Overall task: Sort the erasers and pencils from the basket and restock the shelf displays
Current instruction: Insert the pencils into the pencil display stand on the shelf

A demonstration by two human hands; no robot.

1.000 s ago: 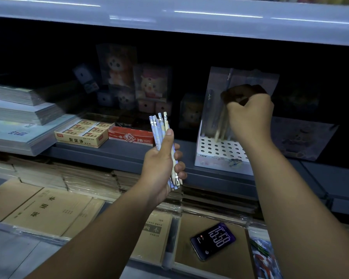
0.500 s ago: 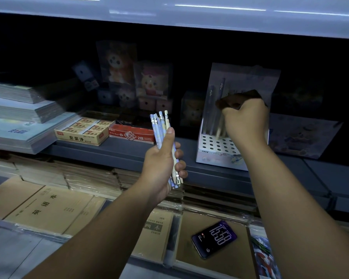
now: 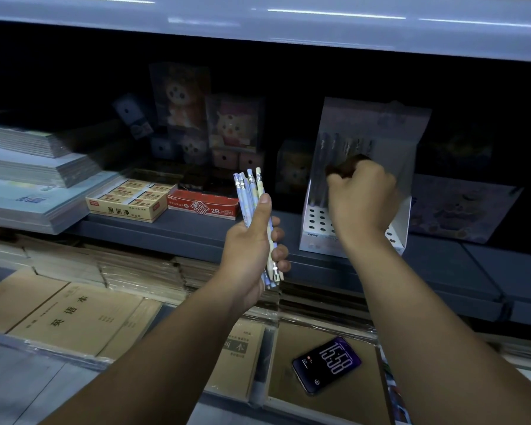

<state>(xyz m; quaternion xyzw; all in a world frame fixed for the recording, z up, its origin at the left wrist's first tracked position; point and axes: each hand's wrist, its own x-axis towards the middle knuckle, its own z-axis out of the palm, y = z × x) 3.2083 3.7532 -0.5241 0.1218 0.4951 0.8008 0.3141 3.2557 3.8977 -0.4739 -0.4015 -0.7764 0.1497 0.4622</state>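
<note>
My left hand (image 3: 249,250) grips a bundle of several pale blue and cream pencils (image 3: 249,191) upright, eraser ends up, in front of the dark shelf (image 3: 172,231). My right hand (image 3: 362,197) reaches into a white pencil display stand (image 3: 314,222) with a perforated base. Its fingers are curled in shadow, pinching a pencil that is mostly hidden. A few pencils stand at the back of the stand. A yellow box of erasers (image 3: 126,204) and a red 2B box (image 3: 203,207) sit on the shelf to the left.
Stacked notebooks (image 3: 28,179) fill the shelf's left end, and boxed plush toys (image 3: 233,124) stand at the back. Brown exercise books (image 3: 71,317) lie on the lower tier. A phone (image 3: 327,365) showing 15:58 rests there. An upper shelf edge (image 3: 288,23) hangs overhead.
My right hand has dropped lower into the display stand. My left hand and its pencil bundle have stayed put.
</note>
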